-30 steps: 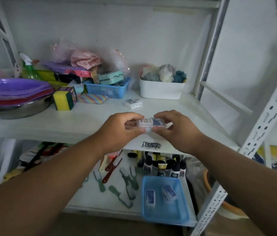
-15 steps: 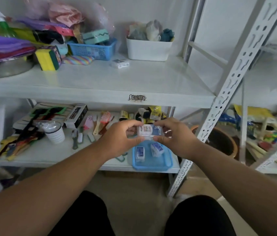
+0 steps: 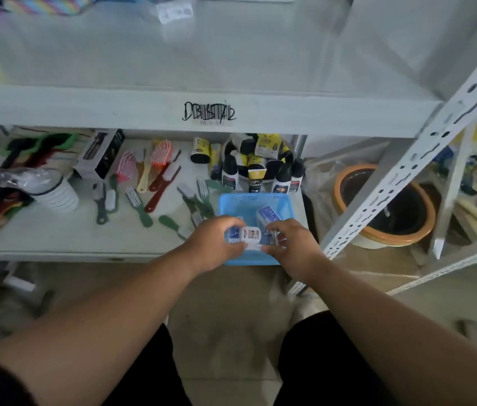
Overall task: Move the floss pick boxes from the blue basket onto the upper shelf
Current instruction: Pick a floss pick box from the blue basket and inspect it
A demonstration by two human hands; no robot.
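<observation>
Both hands, left (image 3: 216,241) and right (image 3: 291,244), pinch a small clear plastic floss pick box (image 3: 247,235) over the blue perforated plastic basket (image 3: 253,200) on the lower shelf; another box (image 3: 266,216) lies inside.

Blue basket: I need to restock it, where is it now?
Head view, centre: the blue basket sits at the lower shelf's front right corner, before the bottles, right of the brushes.

Clear floss pick box (image 3: 247,236) with white-blue label sits flat over the blue basket (image 3: 253,200); another box (image 3: 267,216) inside at 1 o'clock.
</observation>
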